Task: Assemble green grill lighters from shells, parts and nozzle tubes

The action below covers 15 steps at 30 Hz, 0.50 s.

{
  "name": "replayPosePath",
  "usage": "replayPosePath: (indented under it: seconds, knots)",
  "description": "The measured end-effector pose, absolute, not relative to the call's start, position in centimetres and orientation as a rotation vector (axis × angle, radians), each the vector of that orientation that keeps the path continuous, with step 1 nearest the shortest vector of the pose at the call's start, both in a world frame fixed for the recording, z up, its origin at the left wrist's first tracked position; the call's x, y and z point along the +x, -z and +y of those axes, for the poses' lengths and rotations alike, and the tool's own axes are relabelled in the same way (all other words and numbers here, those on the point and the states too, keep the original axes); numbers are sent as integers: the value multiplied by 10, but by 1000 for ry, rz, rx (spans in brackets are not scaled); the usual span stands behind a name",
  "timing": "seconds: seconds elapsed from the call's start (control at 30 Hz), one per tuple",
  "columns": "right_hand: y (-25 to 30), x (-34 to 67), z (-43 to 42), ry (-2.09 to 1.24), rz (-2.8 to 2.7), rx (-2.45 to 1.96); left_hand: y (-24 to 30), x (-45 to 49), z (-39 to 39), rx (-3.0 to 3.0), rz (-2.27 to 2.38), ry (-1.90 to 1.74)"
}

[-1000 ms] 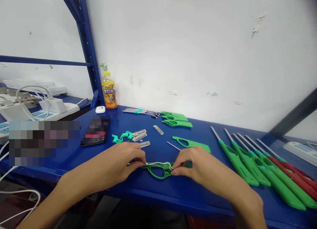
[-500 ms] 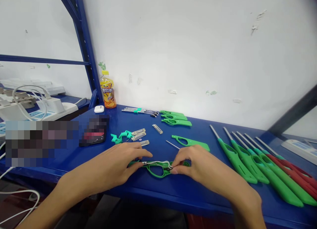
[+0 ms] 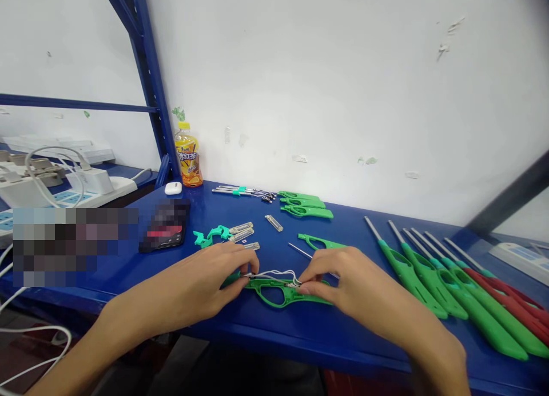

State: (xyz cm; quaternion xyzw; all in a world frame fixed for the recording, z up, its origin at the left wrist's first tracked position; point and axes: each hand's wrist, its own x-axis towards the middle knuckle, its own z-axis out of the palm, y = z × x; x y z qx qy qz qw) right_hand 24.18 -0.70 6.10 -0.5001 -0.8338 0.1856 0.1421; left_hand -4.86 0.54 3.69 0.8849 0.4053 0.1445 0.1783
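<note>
A green half shell of a lighter [image 3: 295, 297] lies on the blue table in front of me, its inside facing up. White wires [image 3: 277, 272] arch above it between my two hands. My left hand [image 3: 218, 273] is closed in a pinch on the wires' left end, by the shell's narrow tip. With thumb and fingertips, my right hand [image 3: 334, 273] pinches the wires' other end, where a small metallic part shows over the shell. Its exact kind is partly hidden by the fingers. Just behind the right hand lie a thin metal rod [image 3: 299, 250] and another green shell [image 3: 319, 242].
Clear fuel tanks [image 3: 241, 235] and teal plastic pieces [image 3: 218, 232] lie behind my left hand. Wired metal tubes [image 3: 244, 192] and green shells [image 3: 306, 212] sit at the back. Several long lighters [image 3: 412, 282] line the right; a phone [image 3: 165, 239] and drink bottle [image 3: 189, 159] stay left.
The wires have risen off the shell into an arch. My left fingers have closed in on their left end, and my right hand has shifted slightly right.
</note>
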Motion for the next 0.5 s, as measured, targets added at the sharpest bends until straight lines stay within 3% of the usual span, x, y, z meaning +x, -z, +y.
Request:
replayPosePath:
  seconds: [0.5]
  knots:
    - [-63, 242, -7, -499, -2413, -1456, -42, -48, 7, 2529, 1099, -446]
